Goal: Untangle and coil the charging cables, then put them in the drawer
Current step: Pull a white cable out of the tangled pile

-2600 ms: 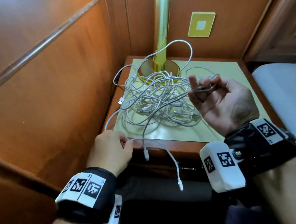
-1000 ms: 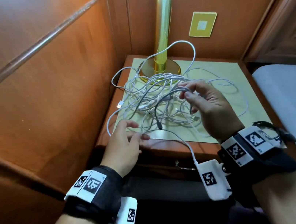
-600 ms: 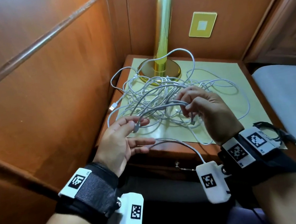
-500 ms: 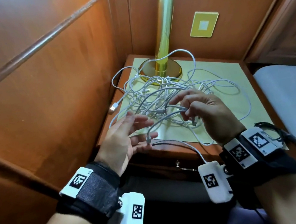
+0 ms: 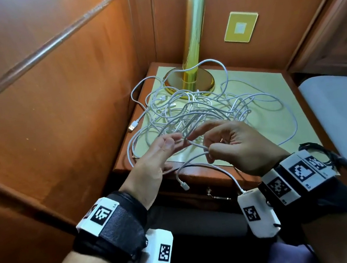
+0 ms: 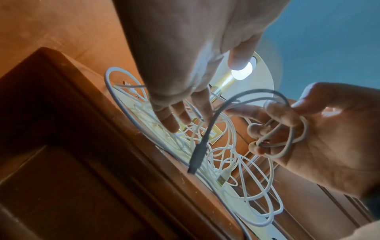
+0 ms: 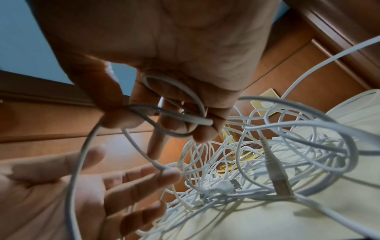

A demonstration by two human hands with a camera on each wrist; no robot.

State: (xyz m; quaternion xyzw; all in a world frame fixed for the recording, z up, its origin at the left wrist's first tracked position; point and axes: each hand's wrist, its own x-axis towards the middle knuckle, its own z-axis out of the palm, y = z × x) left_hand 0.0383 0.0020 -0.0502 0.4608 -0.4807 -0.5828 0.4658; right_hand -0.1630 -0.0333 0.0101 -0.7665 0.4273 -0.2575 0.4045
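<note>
A tangle of white charging cables (image 5: 198, 109) lies on the nightstand top (image 5: 262, 86), in front of the lamp base. My right hand (image 5: 232, 142) holds a few small loops of one white cable (image 7: 180, 110), pinched between thumb and curled fingers (image 6: 257, 129). My left hand (image 5: 160, 155) is held just left of it with straight, spread fingers (image 7: 131, 178), and the same cable runs across them. That cable's plug end (image 5: 184, 185) hangs over the front edge. The drawer (image 5: 199, 192) under the top is closed.
A brass lamp (image 5: 193, 45) stands at the back of the nightstand. Wooden wall panels (image 5: 51, 104) close off the left side and a bed (image 5: 346, 116) lies to the right. One USB plug (image 5: 132, 127) sticks out over the nightstand's left edge.
My left hand has risen towards the right hand, and their fingertips now almost meet at the cable. The cable's loose plug end has dropped lower over the front edge.
</note>
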